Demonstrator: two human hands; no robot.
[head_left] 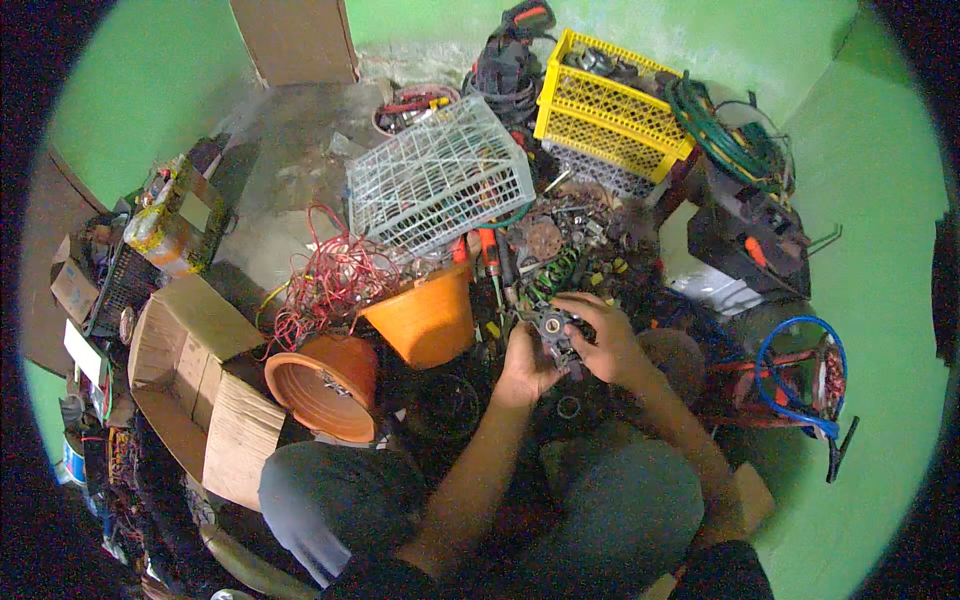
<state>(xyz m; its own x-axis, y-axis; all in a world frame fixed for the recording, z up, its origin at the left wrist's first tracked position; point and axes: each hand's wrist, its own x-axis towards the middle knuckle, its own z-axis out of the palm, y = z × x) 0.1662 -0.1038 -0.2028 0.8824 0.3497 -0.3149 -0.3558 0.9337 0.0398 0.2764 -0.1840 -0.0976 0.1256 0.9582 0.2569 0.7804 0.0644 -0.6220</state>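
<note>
Between my two hands, above my knees, is a dark metal part [553, 326] with a pale round ring in its middle. My left hand [525, 368] grips it from the lower left, the thumb along its lower edge. Curled over its right and upper side are the fingers of my right hand [608, 342]. Just beyond it lies a green coil spring [553, 275] among scattered metal pieces. A screwdriver with an orange-red handle [489, 252] is to the left of the spring. Below the part, a small metal ring [568, 406] rests on a dark surface.
To the left stand an orange bucket [425, 318], a tipped terracotta-coloured pot [325, 385], tangled red wire [325, 280] and an open cardboard box [200, 370]. Farther off are a tilted white crate [440, 180] and yellow crates [610, 110]. A blue cable loop [765, 360] is at the right.
</note>
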